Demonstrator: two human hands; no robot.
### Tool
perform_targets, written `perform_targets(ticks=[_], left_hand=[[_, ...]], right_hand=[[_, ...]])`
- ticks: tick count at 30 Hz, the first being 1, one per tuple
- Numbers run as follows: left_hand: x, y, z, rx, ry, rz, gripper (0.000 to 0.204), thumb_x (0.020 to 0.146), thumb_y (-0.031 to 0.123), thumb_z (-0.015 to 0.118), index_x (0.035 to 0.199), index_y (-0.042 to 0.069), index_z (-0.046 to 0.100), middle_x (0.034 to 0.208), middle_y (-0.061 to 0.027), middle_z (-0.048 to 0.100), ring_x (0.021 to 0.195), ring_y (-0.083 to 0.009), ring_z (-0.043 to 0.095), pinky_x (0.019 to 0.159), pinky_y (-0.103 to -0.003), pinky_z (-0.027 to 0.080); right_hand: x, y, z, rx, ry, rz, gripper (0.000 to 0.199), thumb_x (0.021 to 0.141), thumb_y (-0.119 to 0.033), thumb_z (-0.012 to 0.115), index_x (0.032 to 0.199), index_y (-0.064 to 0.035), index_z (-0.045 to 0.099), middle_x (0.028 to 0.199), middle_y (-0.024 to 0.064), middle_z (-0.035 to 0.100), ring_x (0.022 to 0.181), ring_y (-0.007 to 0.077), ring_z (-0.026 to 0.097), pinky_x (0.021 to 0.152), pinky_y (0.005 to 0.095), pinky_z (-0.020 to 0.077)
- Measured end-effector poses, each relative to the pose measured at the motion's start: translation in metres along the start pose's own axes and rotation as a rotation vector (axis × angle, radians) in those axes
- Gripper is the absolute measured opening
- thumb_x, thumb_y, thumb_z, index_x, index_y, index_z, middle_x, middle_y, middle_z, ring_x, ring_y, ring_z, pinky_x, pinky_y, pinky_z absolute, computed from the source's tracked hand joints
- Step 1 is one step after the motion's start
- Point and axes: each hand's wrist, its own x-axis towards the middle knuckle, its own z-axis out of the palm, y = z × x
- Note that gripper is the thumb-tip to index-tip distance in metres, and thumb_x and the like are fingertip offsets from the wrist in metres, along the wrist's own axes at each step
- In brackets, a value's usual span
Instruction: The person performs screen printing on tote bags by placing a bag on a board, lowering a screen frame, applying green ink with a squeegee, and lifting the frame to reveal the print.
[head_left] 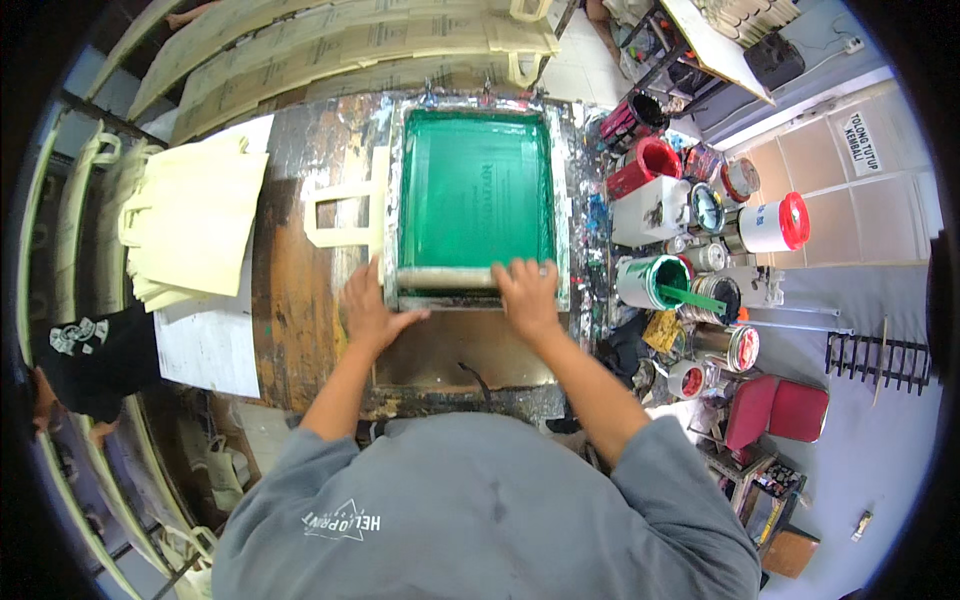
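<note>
Squeegee [450, 278] is laid across the near end of the green screen [475, 190], its right end held by the right hand [527, 297], fingers bent and close together, thumb hidden. At the screen's near left corner, the left hand [370, 307] is placed, fingers close, thumb spread. Beside the left edge, a cream handle [325, 238] is seen. Colour could be smeared if the screen is nudged, or left patchy by one-sided pressure. Farther left, bags [195, 220] are stacked; at right, an open tub [632, 283] could be tipped if brushed.

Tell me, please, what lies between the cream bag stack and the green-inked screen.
In the head view, a cream bag handle lies there, on the stained wooden table.
</note>
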Motion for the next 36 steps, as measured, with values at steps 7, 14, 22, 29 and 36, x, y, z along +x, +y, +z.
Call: perform_targets(ticks=[7,14,22,29,36], left_hand=[[-0.032,-0.045,0.024,-0.126,-0.111,-0.085,0.078,0.066,0.047,0.097,0.131,0.012,0.075,0.117,-0.0082,0.063,0.106,-0.0318,0.054,0.096,-0.048,0.041],[0.03,0.028,-0.064,-0.903,0.056,-0.515,0.069,0.086,0.021,0.091,0.146,0.001,0.063,0.114,-0.0058,0.071,0.102,-0.0111,0.06,0.088,-0.029,0.047],[0.064,-0.012,0.033,-0.003,0.172,-0.501,0.081,0.094,0.045,0.082,0.148,-0.006,0.05,0.116,-0.0216,0.061,0.111,-0.0393,0.058,0.099,-0.054,0.046],[0.022,-0.033,0.092,-0.089,0.133,-0.484,0.049,0.091,0.032,0.082,0.118,-0.003,0.061,0.118,-0.025,0.06,0.114,-0.0457,0.054,0.102,-0.058,0.041],[0.099,-0.051,-0.095,-0.424,-0.023,-0.42,0.029,0.096,0.009,0.071,0.124,0.005,0.061,0.112,-0.0249,0.071,0.111,-0.0356,0.071,0.096,-0.043,0.054]], right_hand=[[0.022,-0.001,-0.026,0.046,-0.159,0.041,0.04,0.089,-0.007,0.066,0.128,-0.0169,0.065,0.107,0.0075,0.061,0.107,0.0283,0.06,0.103,0.0576,0.0386],[0.071,-0.013,-0.153,0.005,0.129,0.009,0.057,0.086,-0.064,0.074,0.107,-0.0105,0.066,0.102,0.0088,0.06,0.101,0.0292,0.057,0.098,0.0527,0.0355],[0.216,0.031,-0.217,-0.017,0.509,-0.033,0.059,0.095,-0.064,0.067,0.08,-0.0069,0.066,0.075,0.0084,0.066,0.078,0.0293,0.063,0.079,0.0444,0.0375],[0.221,0.036,-0.226,-0.031,0.457,0.009,0.062,0.095,-0.066,0.066,0.076,-0.0069,0.066,0.072,0.0099,0.066,0.076,0.0307,0.064,0.078,0.0452,0.038],[0.225,0.042,-0.227,-0.036,0.39,0.025,0.06,0.097,-0.065,0.064,0.085,-0.006,0.069,0.084,0.0124,0.071,0.086,0.0331,0.068,0.083,0.0495,0.0405]])
